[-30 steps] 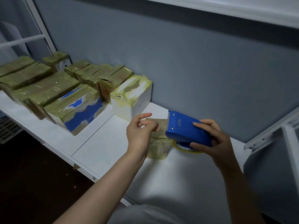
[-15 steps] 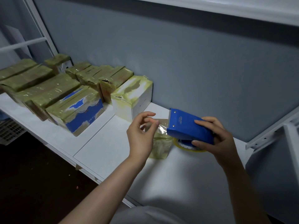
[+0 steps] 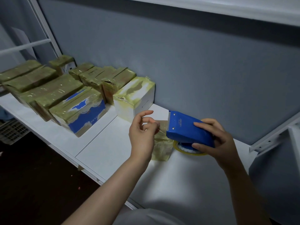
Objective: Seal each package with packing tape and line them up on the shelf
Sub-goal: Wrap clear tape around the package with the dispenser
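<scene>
My right hand [image 3: 212,142] grips a blue tape dispenser [image 3: 186,129] with a yellowish tape roll [image 3: 190,151] under it. Its toothed blade points left. My left hand [image 3: 142,132] pinches the loose end of clear tape [image 3: 161,125] just left of the blade. Below both hands a small tape-wrapped package [image 3: 162,149] stands on the white shelf [image 3: 100,143]. A white box [image 3: 134,98] with tape on top stands against the wall a little further left.
Several taped packages [image 3: 53,91] fill the shelf's left part, one of them blue and white [image 3: 84,112]. A grey wall [image 3: 178,62] backs the shelf. A white bracket [image 3: 274,137] juts out at the right. A basket [image 3: 11,132] sits below left.
My left hand's index finger has lifted and spread while the pinch on the tape end stays. The dispenser has shifted slightly right and up.
</scene>
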